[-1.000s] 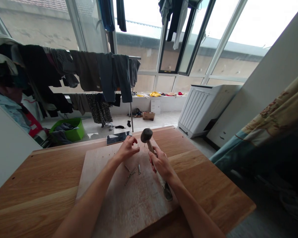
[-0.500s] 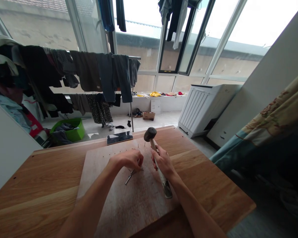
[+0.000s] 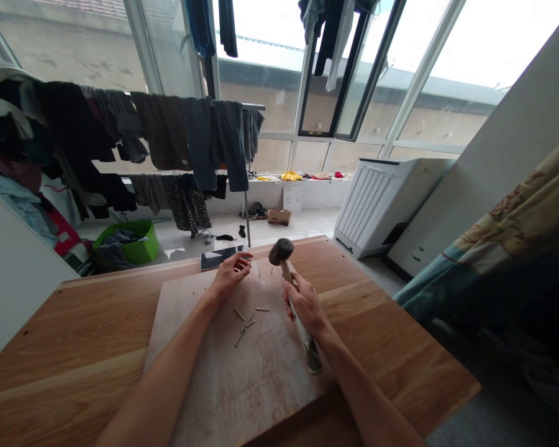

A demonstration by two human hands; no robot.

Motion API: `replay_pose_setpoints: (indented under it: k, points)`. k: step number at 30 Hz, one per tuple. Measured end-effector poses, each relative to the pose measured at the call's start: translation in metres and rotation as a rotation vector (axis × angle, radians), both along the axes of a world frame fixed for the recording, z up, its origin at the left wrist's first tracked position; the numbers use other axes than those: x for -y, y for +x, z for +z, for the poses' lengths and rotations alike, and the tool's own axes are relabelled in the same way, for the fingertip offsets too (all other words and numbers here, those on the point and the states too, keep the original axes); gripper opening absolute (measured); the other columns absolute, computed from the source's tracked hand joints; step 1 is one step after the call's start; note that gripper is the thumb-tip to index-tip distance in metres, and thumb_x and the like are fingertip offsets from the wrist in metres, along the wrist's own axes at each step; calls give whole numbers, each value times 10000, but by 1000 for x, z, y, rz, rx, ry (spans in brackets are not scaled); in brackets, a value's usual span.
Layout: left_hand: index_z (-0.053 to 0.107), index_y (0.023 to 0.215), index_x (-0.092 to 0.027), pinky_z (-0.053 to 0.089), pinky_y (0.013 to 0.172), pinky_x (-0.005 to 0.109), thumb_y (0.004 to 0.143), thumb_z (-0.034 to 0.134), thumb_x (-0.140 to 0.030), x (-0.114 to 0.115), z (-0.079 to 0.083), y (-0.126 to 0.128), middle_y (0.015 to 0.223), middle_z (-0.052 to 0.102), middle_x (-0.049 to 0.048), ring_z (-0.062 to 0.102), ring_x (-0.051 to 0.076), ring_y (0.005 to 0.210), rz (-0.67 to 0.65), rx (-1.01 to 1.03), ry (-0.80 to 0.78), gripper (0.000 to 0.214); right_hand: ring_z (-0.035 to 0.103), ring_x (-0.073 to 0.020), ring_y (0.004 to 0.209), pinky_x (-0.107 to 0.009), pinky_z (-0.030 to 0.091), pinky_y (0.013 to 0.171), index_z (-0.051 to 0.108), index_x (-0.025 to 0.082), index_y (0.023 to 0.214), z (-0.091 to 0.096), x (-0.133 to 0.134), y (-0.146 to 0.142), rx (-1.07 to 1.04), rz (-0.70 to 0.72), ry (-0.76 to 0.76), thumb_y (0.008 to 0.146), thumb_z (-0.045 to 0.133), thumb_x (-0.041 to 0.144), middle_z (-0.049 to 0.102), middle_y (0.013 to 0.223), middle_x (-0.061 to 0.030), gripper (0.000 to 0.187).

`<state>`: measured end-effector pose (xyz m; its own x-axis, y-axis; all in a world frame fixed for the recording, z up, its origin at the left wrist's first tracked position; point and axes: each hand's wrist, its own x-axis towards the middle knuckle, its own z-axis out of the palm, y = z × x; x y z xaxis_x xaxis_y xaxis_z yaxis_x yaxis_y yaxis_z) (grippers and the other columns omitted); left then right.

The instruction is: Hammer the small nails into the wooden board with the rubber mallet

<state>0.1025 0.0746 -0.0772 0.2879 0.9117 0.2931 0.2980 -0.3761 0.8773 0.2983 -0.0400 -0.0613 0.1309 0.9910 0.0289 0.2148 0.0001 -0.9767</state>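
Note:
A pale wooden board (image 3: 261,379) lies on a wooden table (image 3: 74,347). My right hand (image 3: 304,305) is wrapped round the handle of a hammer (image 3: 282,250), whose dark head is raised over the board's far edge. My left hand (image 3: 230,276) reaches to the far part of the board, fingertips pinched together on what looks like a nail, too small to be sure. Several loose nails (image 3: 248,318) lie on the board between my hands. Small nails stand in the board near the hammer head.
A phone (image 3: 218,258) lies on the table beyond the board. Past the table are a clothes rack with dark garments (image 3: 186,143), a green basket (image 3: 133,243), a white appliance (image 3: 382,198) at the right, and a patterned curtain (image 3: 517,230).
My left hand dropped to the loose nails half a second ago, then moved back up to the board's far part. The hammer stayed raised and shifted slightly right.

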Motion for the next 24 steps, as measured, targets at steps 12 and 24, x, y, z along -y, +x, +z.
replay_pose_setpoints:
  k: [12,24]
  points:
    - [724,833,-184,495,625,238,733,656,-279,0,-6,-9,753,731,28,665,162,702,-62,-123,38,154,471,-86,360,-198,389,319,537,194,919,-2,2,-6,9,38,3,878,507,453,505,594,74,264]
    - [713,936,-181,517,680,268,724,689,-259,1,-8,-11,811,775,44,702,179,735,-131,-90,-19,227,476,-90,409,-195,387,349,539,184,1051,-8,6,-14,-46,155,5,906,497,437,514,640,62,295]
